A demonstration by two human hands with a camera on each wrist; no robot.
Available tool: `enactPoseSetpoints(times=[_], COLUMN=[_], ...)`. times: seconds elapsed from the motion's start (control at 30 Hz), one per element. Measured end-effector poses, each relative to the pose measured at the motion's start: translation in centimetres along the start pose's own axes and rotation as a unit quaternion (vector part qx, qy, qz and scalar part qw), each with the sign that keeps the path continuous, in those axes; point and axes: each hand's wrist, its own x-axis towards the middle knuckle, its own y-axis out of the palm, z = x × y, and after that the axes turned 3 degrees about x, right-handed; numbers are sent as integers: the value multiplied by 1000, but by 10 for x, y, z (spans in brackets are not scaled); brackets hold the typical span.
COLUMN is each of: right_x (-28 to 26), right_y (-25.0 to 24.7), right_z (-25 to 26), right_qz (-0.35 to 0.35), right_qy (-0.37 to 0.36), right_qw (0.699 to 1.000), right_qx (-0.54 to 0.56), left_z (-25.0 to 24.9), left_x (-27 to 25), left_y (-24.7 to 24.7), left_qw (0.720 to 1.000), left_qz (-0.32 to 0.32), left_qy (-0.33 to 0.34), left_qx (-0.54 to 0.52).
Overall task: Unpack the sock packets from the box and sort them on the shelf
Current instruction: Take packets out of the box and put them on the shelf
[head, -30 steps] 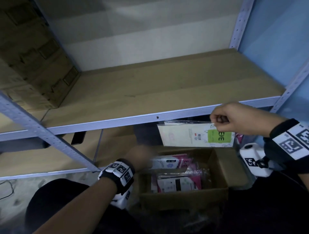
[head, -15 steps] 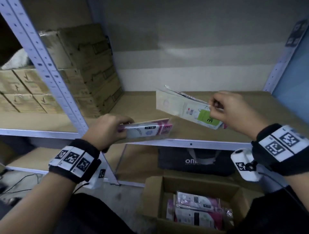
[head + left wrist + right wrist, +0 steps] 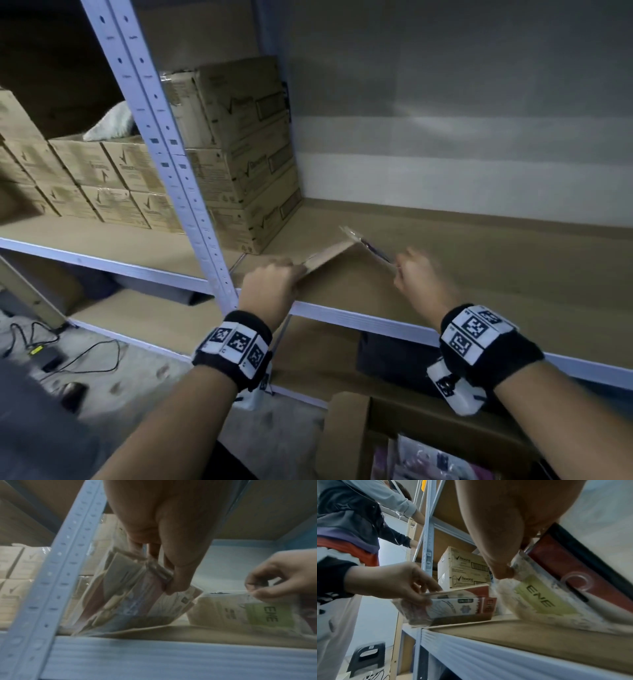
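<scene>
My left hand (image 3: pixel 291 270) pinches a pink-and-white sock packet (image 3: pixel 329 255) by its top edge; its lower edge rests on the wooden shelf board (image 3: pixel 479 260), just right of the metal upright (image 3: pixel 171 164). My right hand (image 3: pixel 402 270) pinches a white packet with a green label (image 3: pixel 370 245), tilted, its bottom on the board beside the pink one. The left wrist view shows both packets (image 3: pixel 133 601) (image 3: pixel 240 612) close together. In the right wrist view the green-label packet (image 3: pixel 539 599) leans beside the pink packet (image 3: pixel 457 607). The open cardboard box (image 3: pixel 349 428) below holds more packets (image 3: pixel 428 459).
Stacked brown cartons (image 3: pixel 239 154) fill the shelf's left end, close to the pink packet. The board runs bare to the right. Another person (image 3: pixel 351 520) stands at the shelving to the left. Cables (image 3: pixel 51 346) lie on the floor, and a black stool (image 3: pixel 368 660) stands there too.
Both hands have carried their packets from the box up and forward over the shelf edge. The packets now touch the shelf board, and the two hands are closer together.
</scene>
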Motion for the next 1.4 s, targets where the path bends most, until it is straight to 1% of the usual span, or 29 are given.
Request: enactPoseSetpoints(times=[0.07, 0.13, 0.23, 0.3, 0.37, 0.43, 0.47, 0.5, 0.53, 0.57, 0.6, 0.63, 0.7, 0.77, 0.9, 1.0, 1.17, 1.3, 1.4], right_x=[6, 13, 21, 21, 21, 18, 17, 15, 13, 11, 9, 8, 6, 5, 9, 17, 47, 67, 74], right_y=[8, 17, 32, 39, 42, 39, 35, 30, 24, 19, 15, 13, 15, 19, 24, 33, 49, 65, 76], right_z=[9, 17, 28, 33, 33, 27, 23, 18, 12, 4, -3, -10, -17, -17, 2, 18, 38, 45, 45], right_qz=[4, 17, 59, 91, 96, 66, 46, 36, 40, 60, 92, 127, 173, 173, 164, 157, 158, 169, 154], right_qy=[3, -6, -24, -24, -21, -6, 8, 30, 58, 89, 117, 140, 170, 165, 122, 98, 94, 82, 70], right_qw=[1000, 999, 995, 991, 993, 998, 999, 998, 997, 993, 988, 981, 967, 964, 966, 966, 965, 968, 976], right_qx=[-23, -44, -80, -94, -73, -20, 8, 29, 42, 44, 40, 42, 83, 116, 159, 183, 189, 167, 137], left_z=[-11, -21, -31, -34, -34, -29, -25, -21, -15, -9, -2, 4, 12, 13, 11, 6, 2, 6, 10], left_x=[9, 18, 33, 41, 44, 41, 37, 32, 27, 22, 17, 13, 8, 4, 5, 14, 44, 71, 83], left_y=[11, 21, 38, 45, 46, 41, 38, 34, 32, 29, 29, 28, 27, 28, 36, 46, 57, 65, 69], left_qw=[998, 995, 993, 993, 993, 992, 992, 992, 992, 990, 984, 975, 954, 946, 948, 947, 943, 933, 923], left_qz=[49, 83, 102, 107, 113, 129, 124, 105, 81, 71, 84, 113, 167, 177, 147, 136, 91, 101, 124], left_qy=[-1, 5, 7, 3, 1, -3, -15, -34, -60, -90, -123, -154, -184, -175, -170, -182, -210, -236, -251], left_qx=[25, 46, 60, 49, 37, 3, -25, -54, -76, -86, -95, -112, -168, -206, -223, -226, -242, -253, -264])
